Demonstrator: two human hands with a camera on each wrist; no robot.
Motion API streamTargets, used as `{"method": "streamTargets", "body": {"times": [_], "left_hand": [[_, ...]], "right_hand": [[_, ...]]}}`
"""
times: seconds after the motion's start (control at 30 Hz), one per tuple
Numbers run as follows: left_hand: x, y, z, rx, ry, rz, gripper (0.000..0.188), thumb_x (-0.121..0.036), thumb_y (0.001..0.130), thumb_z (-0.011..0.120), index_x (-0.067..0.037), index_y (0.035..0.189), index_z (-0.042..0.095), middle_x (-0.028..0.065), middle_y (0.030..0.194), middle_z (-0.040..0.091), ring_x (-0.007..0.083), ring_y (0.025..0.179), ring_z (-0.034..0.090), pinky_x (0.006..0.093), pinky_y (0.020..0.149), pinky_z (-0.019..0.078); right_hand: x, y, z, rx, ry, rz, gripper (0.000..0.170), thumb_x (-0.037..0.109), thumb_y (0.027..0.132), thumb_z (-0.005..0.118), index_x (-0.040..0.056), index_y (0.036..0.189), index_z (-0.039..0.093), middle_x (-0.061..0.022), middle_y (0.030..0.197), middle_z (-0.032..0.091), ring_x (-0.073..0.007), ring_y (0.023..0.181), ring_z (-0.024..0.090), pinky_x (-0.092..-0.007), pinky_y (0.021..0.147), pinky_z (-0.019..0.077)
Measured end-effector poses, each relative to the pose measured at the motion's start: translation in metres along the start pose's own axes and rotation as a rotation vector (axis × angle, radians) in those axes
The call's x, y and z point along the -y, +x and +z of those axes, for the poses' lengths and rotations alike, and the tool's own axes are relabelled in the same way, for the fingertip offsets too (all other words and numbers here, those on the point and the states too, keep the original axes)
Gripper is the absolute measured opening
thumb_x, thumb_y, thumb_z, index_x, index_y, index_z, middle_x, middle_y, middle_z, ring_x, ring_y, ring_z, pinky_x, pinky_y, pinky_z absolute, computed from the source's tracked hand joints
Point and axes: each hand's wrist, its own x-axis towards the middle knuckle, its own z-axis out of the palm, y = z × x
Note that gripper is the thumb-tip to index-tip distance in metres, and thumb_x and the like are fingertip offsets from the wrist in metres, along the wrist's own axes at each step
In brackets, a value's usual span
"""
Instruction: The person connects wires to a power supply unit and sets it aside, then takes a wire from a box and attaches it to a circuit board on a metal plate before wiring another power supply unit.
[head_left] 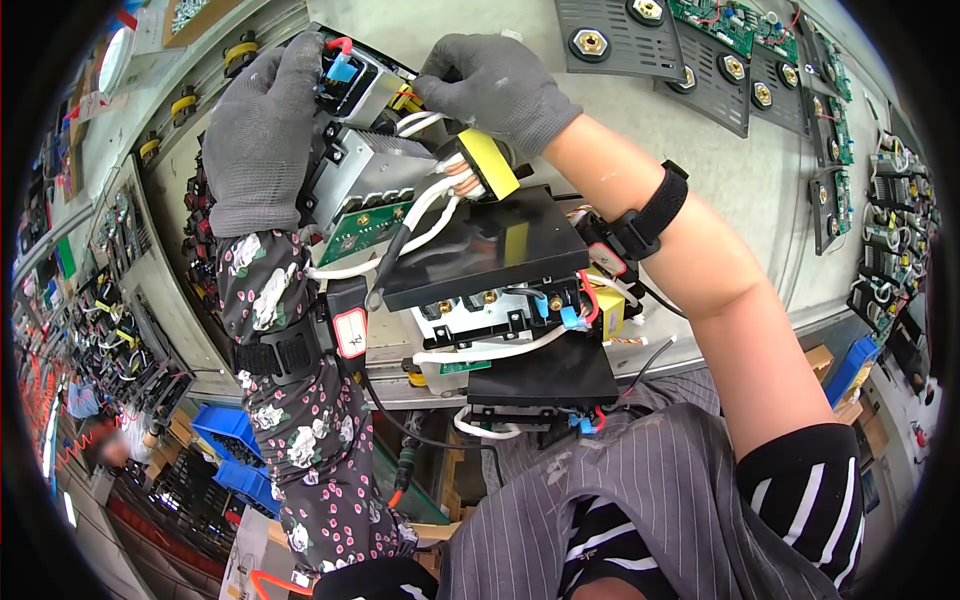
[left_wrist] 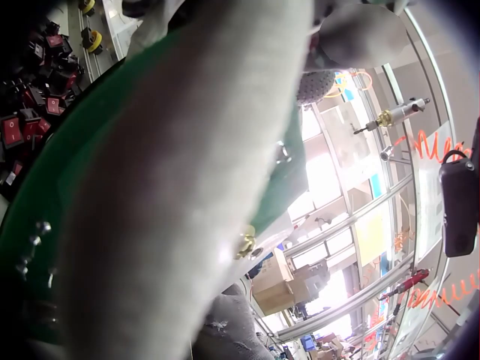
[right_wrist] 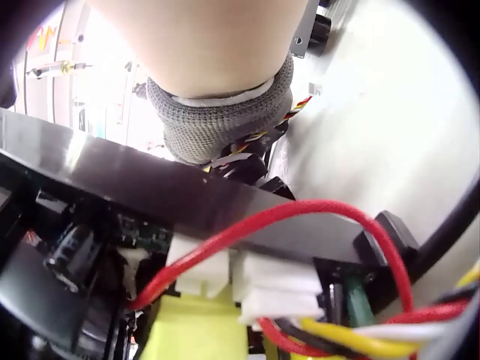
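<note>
In the head view, a metal-and-black electronic unit (head_left: 372,95) with a blue connector and red wire lies between two grey-gloved hands. My left hand (head_left: 262,140) grips its left side, fingers over the far edge. My right hand (head_left: 492,88) holds its right edge with curled fingers, beside white cables; the fingertips are partly hidden. Nearer stand a finned heatsink (head_left: 375,165), a green board (head_left: 362,230) and a yellow-wrapped part (head_left: 488,165). A thick pale cable (left_wrist: 180,165) blurs across the left wrist view. The right wrist view shows the right glove (right_wrist: 225,124) beyond a black plate (right_wrist: 187,202).
Two black-covered units (head_left: 490,245) (head_left: 545,375) stand close to the body. Black slotted plates (head_left: 620,35) with brass nuts and green boards lie at the far right. Red rocker switches (left_wrist: 52,105) are heaped at left. Blue bins (head_left: 228,435) sit below the bench's left side.
</note>
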Motion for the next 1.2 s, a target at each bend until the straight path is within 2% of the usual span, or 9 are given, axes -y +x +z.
{"method": "streamTargets", "body": {"times": [0.33, 0.4, 0.63, 0.73, 0.8, 0.83, 0.9, 1.03, 1.2], "left_hand": [[0.002, 0.001, 0.0, 0.007, 0.052, -0.018, 0.05, -0.05, 0.092, 0.048, -0.01, 0.118, 0.065, 0.0098, 0.102, 0.069, 0.0185, 0.093, 0.063, 0.0275, 0.086, 0.0436], [0.01, 0.005, 0.003, -0.056, -0.086, 0.036, 0.051, -0.049, 0.092, 0.048, -0.009, 0.118, 0.065, 0.0108, 0.104, 0.069, 0.0196, 0.095, 0.063, 0.0278, 0.088, 0.0428], [0.002, 0.004, 0.002, -0.071, -0.057, 0.111, 0.051, -0.049, 0.093, 0.048, -0.008, 0.118, 0.065, 0.0102, 0.105, 0.069, 0.0195, 0.095, 0.063, 0.0286, 0.088, 0.0427], [-0.012, -0.004, -0.001, 0.015, -0.02, -0.02, 0.051, -0.048, 0.093, 0.048, -0.007, 0.119, 0.064, 0.0104, 0.106, 0.069, 0.0195, 0.095, 0.063, 0.0284, 0.089, 0.0427], [-0.006, 0.0, 0.001, 0.06, -0.001, -0.099, 0.048, -0.045, 0.094, 0.047, -0.008, 0.119, 0.064, 0.0106, 0.105, 0.068, 0.0194, 0.095, 0.062, 0.028, 0.088, 0.043], [-0.002, 0.0, 0.001, 0.06, -0.001, -0.099, 0.048, -0.045, 0.094, 0.047, -0.008, 0.119, 0.064, 0.0106, 0.105, 0.068, 0.0194, 0.095, 0.062, 0.028, 0.088, 0.043], [0.004, 0.001, 0.003, 0.012, 0.034, 0.114, 0.044, -0.042, 0.096, 0.046, -0.009, 0.118, 0.065, 0.0107, 0.104, 0.068, 0.0206, 0.096, 0.063, 0.0276, 0.088, 0.0435], [0.004, 0.0, 0.004, -0.024, 0.142, 0.136, 0.043, -0.041, 0.096, 0.044, -0.009, 0.119, 0.064, 0.0115, 0.106, 0.068, 0.0224, 0.099, 0.063, 0.0279, 0.088, 0.0436], [-0.006, -0.002, 0.001, 0.017, 0.047, -0.006, 0.048, -0.046, 0.095, 0.045, -0.009, 0.119, 0.064, 0.0131, 0.111, 0.067, 0.0249, 0.101, 0.062, 0.0298, 0.09, 0.0429]], "right_hand": [[0.005, -0.004, -0.001, -0.029, -0.05, -0.02, 0.027, 0.035, 0.083, 0.062, 0.0098, 0.09, 0.07, -0.0067, 0.074, 0.07, -0.0222, 0.071, 0.068, -0.0365, 0.071, 0.0518], [0.005, -0.005, 0.0, -0.022, -0.014, -0.01, 0.027, 0.035, 0.084, 0.06, 0.01, 0.092, 0.07, -0.0074, 0.074, 0.07, -0.0237, 0.072, 0.068, -0.0376, 0.071, 0.0518], [0.004, -0.008, -0.002, -0.076, 0.0, -0.078, 0.028, 0.033, 0.087, 0.056, 0.0105, 0.095, 0.07, -0.0087, 0.076, 0.07, -0.0274, 0.075, 0.067, -0.0386, 0.072, 0.0516], [0.005, -0.007, -0.005, -0.021, -0.014, -0.033, 0.027, 0.031, 0.086, 0.056, 0.0106, 0.097, 0.07, -0.0095, 0.079, 0.07, -0.0272, 0.077, 0.067, -0.0383, 0.073, 0.0517], [0.003, -0.007, -0.007, 0.005, -0.003, -0.068, 0.028, 0.027, 0.085, 0.062, 0.0049, 0.1, 0.069, -0.012, 0.079, 0.069, -0.0214, 0.069, 0.066, -0.0333, 0.069, 0.0518], [0.003, -0.006, -0.009, 0.005, -0.003, -0.068, 0.028, 0.027, 0.085, 0.062, 0.0049, 0.1, 0.069, -0.012, 0.079, 0.069, -0.0214, 0.069, 0.066, -0.0333, 0.069, 0.0518], [0.003, -0.005, -0.012, 0.048, -0.001, -0.042, 0.029, 0.028, 0.084, 0.063, 0.0044, 0.1, 0.069, -0.0112, 0.08, 0.069, -0.0203, 0.069, 0.065, -0.032, 0.07, 0.0517], [0.011, -0.003, -0.017, 0.076, -0.063, 0.031, 0.031, 0.028, 0.083, 0.064, 0.0041, 0.102, 0.069, -0.0125, 0.081, 0.069, -0.0203, 0.071, 0.065, -0.0318, 0.071, 0.0519], [0.017, 0.006, -0.025, 0.211, -0.117, 0.106, 0.035, 0.033, 0.084, 0.061, 0.0037, 0.103, 0.069, -0.0141, 0.086, 0.069, -0.0225, 0.077, 0.066, -0.0324, 0.074, 0.0523]]}}
